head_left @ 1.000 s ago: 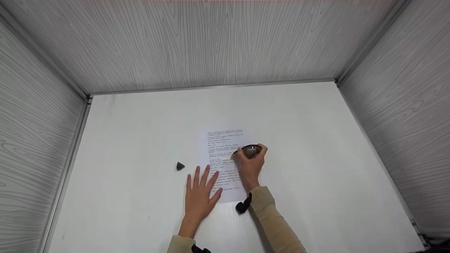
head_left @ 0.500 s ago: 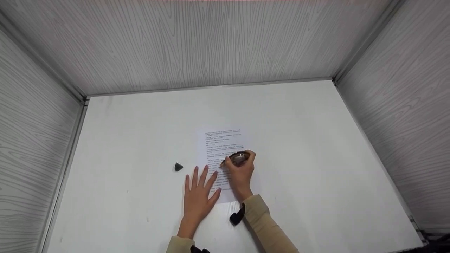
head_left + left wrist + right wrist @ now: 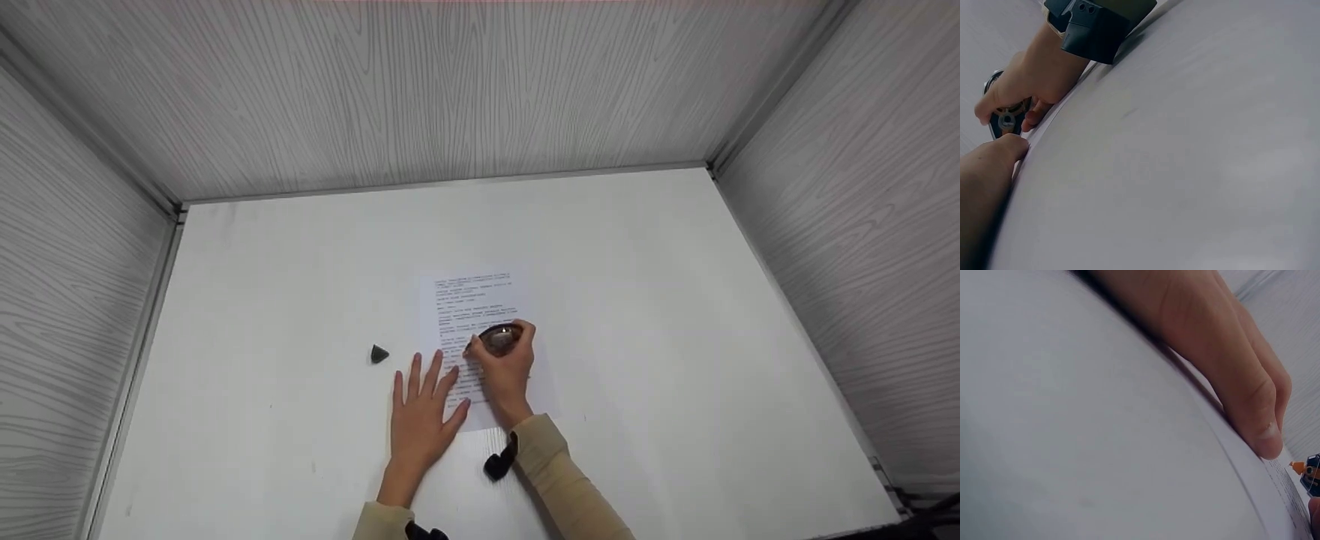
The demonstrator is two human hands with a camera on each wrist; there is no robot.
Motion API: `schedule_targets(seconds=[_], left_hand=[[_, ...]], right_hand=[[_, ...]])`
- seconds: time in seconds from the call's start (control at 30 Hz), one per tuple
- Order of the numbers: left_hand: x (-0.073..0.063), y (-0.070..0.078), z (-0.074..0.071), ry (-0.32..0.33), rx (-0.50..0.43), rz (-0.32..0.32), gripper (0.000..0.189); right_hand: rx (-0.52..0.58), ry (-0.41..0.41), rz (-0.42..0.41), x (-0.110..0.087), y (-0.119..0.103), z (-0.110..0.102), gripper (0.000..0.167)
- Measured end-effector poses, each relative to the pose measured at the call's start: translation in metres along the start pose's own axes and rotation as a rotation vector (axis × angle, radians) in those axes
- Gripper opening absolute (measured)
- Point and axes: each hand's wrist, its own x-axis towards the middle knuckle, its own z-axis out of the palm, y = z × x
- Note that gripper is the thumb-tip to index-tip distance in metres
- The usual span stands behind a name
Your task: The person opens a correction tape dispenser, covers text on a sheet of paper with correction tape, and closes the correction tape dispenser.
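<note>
- The right hand (image 3: 510,375) has its grip closed around a dark tape-dispenser-like tool (image 3: 500,340), thumb on one side and fingers curled around the other, likely so the narrow end stays free and can be aimed
- That tool sits over the middle of a printed sheet (image 3: 471,304), its orange tip (image 3: 1297,467) turned toward the left hand and low by the lines of print; whether it touches the paper I cannot tell
- The left hand (image 3: 421,416) grips nothing: it lies flat with fingers spread, fingertips and thumb over the sheet's left edge, presumably to keep the paper from sliding
- The sheet lies flat on the white table (image 3: 652,300), near the person and about square to the body, which seems to suit working along the lines; its right edge is pale and hard to make out
- A small dark wedge (image 3: 379,354) rests apart, left of the sheet and beyond the left hand, perhaps put there to leave the print uncovered; it may be a cap, but I cannot tell
</note>
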Motion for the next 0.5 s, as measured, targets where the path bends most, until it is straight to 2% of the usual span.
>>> schedule_targets(seconds=[0.5], left_hand=[[0.0020, 0.0034, -0.0022, -0.038, 0.021, -0.001, 0.054]], right_hand=[[-0.055, -0.003, -0.056, -0.0002, -0.0002, -0.0011, 0.067]])
